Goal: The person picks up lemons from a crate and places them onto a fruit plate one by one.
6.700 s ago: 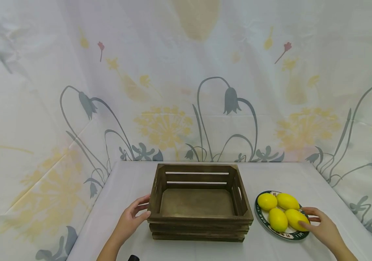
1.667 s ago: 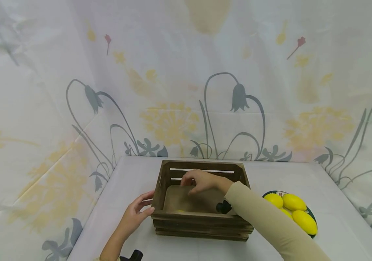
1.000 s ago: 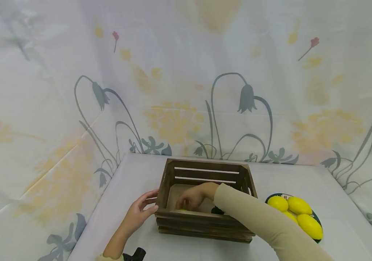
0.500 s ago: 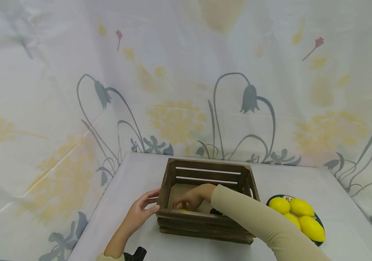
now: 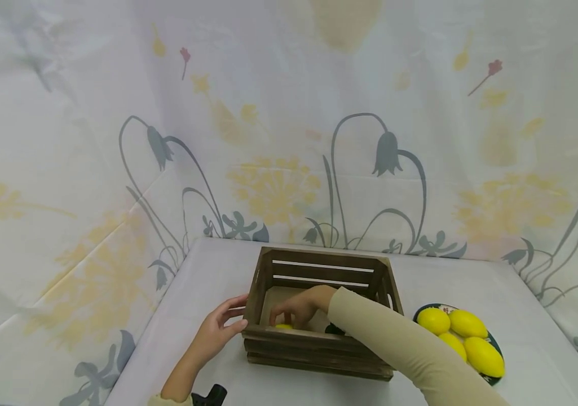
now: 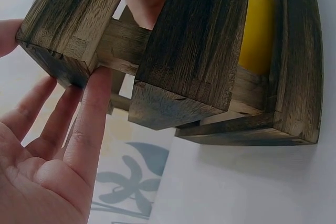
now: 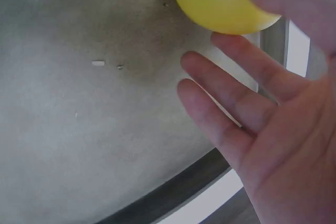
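Note:
A dark brown slatted wooden crate [image 5: 319,356] stands on the white table. My left hand [image 5: 217,328] is at its left end, fingertips and thumb resting against the front corner; in the left wrist view the fingers touch the ends of the slats. My right hand [image 5: 300,307] reaches down into the crate's front left part. There its thumb and a finger hold a yellow lemon [image 7: 220,3] with a green tip, while the other fingers extend beside it. From the head, the front wall hides most of this lemon. Through the slats, yellow lemon skin [image 6: 258,30] shows low down.
To the right of the crate, a dark-rimmed plate [image 5: 445,308] bears several lemons [image 5: 468,323], partly hidden by my right forearm [image 5: 395,344]. The forearm crosses over the crate's front right corner. A patterned cloth wall [image 5: 289,186] borders the table's back.
My right hand has gone from the plate into the crate, then down onto the lemon at the front left. More yellow shows under the fingers now. The left hand keeps its place.

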The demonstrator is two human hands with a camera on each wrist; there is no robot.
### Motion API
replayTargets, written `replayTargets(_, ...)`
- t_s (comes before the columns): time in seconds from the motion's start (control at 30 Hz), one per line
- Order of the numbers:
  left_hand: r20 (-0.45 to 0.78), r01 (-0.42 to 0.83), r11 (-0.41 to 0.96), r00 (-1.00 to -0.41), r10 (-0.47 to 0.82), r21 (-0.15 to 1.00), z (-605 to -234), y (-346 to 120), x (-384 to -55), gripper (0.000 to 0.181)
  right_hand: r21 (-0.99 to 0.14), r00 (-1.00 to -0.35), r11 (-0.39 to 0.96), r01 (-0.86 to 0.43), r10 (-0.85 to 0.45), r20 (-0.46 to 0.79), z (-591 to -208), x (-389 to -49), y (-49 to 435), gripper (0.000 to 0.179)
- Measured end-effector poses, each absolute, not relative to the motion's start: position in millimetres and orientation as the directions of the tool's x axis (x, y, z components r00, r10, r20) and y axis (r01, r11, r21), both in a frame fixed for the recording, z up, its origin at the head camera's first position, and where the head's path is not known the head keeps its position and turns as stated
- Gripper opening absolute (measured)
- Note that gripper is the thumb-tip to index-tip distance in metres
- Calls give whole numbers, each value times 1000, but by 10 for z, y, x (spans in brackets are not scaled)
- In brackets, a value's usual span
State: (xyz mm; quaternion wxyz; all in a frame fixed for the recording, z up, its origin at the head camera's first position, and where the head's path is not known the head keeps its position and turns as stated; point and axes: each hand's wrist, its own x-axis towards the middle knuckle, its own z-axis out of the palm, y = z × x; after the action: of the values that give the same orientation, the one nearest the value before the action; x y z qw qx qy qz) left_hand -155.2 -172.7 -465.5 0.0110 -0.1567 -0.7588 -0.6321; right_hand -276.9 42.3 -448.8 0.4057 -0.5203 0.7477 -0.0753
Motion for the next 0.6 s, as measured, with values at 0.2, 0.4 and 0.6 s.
replayTargets(0.2,210,248,151,-950,230,957,-4683,-1735,-1567,46,-493,-116,443,-749,-820,-561,-4467,-2733,390,52)
replayTargets(0.4,211,250,161,-951,226,955,-4686,-1737,-1567,47,-443,-297,580,-683,-776,-557,-4459,-2818,526,47)
replayTargets(0.6,213,256,165,-947,239,953,-4678,-1745,-1558,46,-391,-514,723,-570,-685,-516,-4500,-2907,774,47)
